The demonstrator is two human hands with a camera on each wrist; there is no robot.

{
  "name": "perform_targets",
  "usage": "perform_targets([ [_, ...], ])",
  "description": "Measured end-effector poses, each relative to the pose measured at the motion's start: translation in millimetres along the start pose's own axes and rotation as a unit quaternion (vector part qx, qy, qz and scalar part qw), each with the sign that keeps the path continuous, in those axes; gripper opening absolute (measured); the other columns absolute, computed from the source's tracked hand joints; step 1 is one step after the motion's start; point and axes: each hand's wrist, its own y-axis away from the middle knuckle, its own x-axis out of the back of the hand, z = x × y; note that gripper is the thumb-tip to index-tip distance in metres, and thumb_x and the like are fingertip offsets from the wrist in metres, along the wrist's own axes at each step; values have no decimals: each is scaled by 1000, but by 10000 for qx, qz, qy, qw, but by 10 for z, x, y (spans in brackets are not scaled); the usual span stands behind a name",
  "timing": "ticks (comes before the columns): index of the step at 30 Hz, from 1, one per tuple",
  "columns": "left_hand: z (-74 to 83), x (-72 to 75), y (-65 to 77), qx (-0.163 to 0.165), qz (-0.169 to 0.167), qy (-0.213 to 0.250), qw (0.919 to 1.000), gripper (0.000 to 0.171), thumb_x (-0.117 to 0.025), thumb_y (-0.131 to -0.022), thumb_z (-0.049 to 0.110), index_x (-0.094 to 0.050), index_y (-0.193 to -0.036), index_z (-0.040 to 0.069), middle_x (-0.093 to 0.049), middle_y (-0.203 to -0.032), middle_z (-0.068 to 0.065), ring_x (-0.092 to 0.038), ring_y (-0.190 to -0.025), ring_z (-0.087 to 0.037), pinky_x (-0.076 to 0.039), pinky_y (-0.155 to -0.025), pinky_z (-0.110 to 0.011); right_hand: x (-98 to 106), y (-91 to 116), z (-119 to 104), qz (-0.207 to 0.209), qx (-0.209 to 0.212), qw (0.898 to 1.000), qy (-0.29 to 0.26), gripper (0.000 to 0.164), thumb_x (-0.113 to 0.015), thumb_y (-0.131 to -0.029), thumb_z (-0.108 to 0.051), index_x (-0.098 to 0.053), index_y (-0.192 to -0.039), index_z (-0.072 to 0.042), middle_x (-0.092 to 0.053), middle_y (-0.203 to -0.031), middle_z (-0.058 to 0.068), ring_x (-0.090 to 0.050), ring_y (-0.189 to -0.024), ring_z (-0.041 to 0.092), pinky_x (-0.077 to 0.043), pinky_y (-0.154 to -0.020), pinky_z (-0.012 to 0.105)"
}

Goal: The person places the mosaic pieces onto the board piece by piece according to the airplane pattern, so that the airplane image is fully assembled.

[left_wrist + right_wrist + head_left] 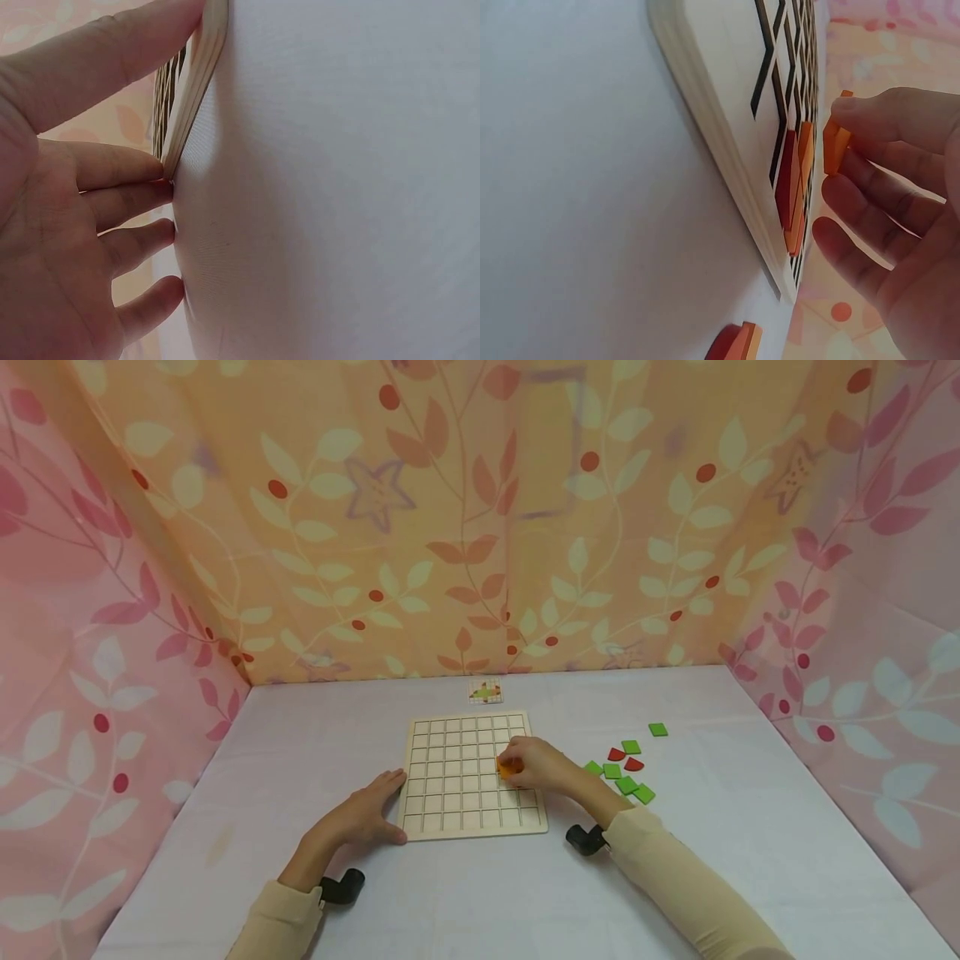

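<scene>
A pale wooden board [472, 837] with a grid of square cells lies flat on the table. My left hand [367, 814] touches its left side, thumb near the front corner and fingers extended along the edge. Over the board's right side, my right hand [542, 766] pinches a small orange tile [836, 142] between thumb and fingers, just above the grid. In the right wrist view, a red tile [787, 180] and orange tiles [805, 150] sit on the board near its edge, below that hand. In the head view the hand largely hides these pieces.
Right of the board lie several loose green square tiles [612, 772] and two red rounded tiles [633, 765]. A small picture card [486, 692] lies behind the board. The table [315, 727] has a white cloth, with patterned curtains [465, 527] around it.
</scene>
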Motion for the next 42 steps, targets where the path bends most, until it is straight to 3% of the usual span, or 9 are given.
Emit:
perform_targets([
  [13, -27, -17, -23, -1, 5, -45, 10000, 101, -87, -67, 22, -33, -151, 2, -27, -160, -18, -21, -148, -41, -22, -115, -64, -57, -37, -64, -187, 62, 9987, 472, 25, -77, -81, -13, -74, -104, -5, -65, -94, 2, -51, -78, 10, -44, -69, 21],
  [24, -35, -18, -26, 3, 2, 0, 10000, 102, -88, -67, 22, -33, -151, 2, -27, -160, -18, -21, -148, -41, -21, -116, -63, -75, -30, -74, -208, -53, 9983, 541, 22, -77, -81, -13, -74, -102, -6, -64, -92, 1, -52, -78, 9, -46, -69, 21],
  [42, -39, -26, -36, 39, 12, 25, 10000, 103, -88, -66, 23, -33, -151, 3, -27, -160, -17, -19, -149, -40, -19, -115, -65, -74, -28, -106, -219, 140, 9967, 768, 17, -75, -83, -12, -75, -99, -7, -62, -91, 2, -53, -81, 12, -48, -74, 25],
])
